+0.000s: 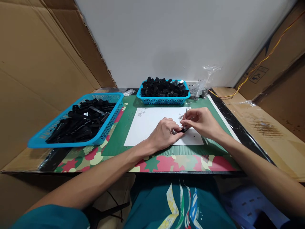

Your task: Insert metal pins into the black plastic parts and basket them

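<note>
My left hand (pixel 165 133) rests on the white sheet (pixel 147 127), its fingers closed on a small black plastic part (pixel 184 129). Pinched in my right hand (pixel 200 121) is a thin upright tool with a slim metal shaft (pixel 186 112); its exact kind is hard to make out. The tool's lower end meets the black part, partly hidden by my fingers. Just behind them lies a scatter of tiny dark metal pieces (pixel 180 116). Another scatter of tiny pieces (pixel 141 113) is at the sheet's far left corner.
A blue basket (pixel 163 101) heaped with small black parts stands at the back. Left of the sheet is a larger blue basket (pixel 103 138) of long black parts. Clear plastic bags (pixel 199 89) lie at the back right. Cardboard walls (pixel 47 63) flank the green mat (pixel 116 140).
</note>
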Demonstrator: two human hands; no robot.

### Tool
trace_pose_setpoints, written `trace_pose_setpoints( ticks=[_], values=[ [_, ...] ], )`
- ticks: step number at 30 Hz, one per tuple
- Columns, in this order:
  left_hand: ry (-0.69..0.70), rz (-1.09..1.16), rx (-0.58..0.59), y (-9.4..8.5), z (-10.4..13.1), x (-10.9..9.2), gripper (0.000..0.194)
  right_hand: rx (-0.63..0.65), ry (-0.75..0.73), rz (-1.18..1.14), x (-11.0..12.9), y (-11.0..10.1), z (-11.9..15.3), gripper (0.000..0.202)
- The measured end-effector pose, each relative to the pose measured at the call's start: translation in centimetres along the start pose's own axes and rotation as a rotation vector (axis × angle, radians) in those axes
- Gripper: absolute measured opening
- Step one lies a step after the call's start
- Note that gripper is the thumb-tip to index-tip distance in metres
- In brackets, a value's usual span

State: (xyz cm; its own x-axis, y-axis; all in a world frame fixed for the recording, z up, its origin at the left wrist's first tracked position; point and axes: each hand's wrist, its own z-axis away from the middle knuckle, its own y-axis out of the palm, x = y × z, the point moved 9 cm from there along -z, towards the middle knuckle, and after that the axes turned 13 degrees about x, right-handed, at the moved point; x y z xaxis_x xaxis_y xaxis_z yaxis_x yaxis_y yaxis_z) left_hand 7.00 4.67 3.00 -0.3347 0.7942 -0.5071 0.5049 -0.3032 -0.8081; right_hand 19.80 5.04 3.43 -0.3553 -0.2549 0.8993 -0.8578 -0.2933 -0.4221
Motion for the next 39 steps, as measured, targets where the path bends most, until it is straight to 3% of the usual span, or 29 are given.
trace_pose_setpoints(
  ticks=[7,20,23,27,30,34,39],
  values=[
    [0.028,-0.007,-0.012,0.1,-0.1,-0.1,0.014,-0.052,-0.009,0.170,0.9,-0.4,0.6,0.033],
    [0.016,-0.004,-0.003,0.0,0.0,-0.1,0.017,-0.091,-0.069,0.142,1.0,0.0,0.8,0.029],
    [0.031,-0.009,-0.018,-0.5,0.1,-0.4,0.011,-0.207,-0.150,0.078,1.1,-1.5,1.0,0.029],
    [0.058,-0.040,-0.082,-1.4,0.5,-1.0,0.011,-0.486,-0.251,0.086,0.9,-5.6,2.3,0.023],
    [0.085,-0.066,-0.118,-1.8,0.7,-1.2,0.010,-0.620,-0.251,0.136,0.2,-8.1,2.9,0.026],
    [0.089,-0.092,-0.146,-2.2,1.0,-1.3,0.011,-0.663,-0.246,0.229,-0.2,-9.4,3.0,0.026],
    [-0.015,-0.182,-0.145,-2.8,1.1,-0.6,0.012,-0.599,-0.268,0.458,0.3,-7.8,2.5,0.020]
  ],
)
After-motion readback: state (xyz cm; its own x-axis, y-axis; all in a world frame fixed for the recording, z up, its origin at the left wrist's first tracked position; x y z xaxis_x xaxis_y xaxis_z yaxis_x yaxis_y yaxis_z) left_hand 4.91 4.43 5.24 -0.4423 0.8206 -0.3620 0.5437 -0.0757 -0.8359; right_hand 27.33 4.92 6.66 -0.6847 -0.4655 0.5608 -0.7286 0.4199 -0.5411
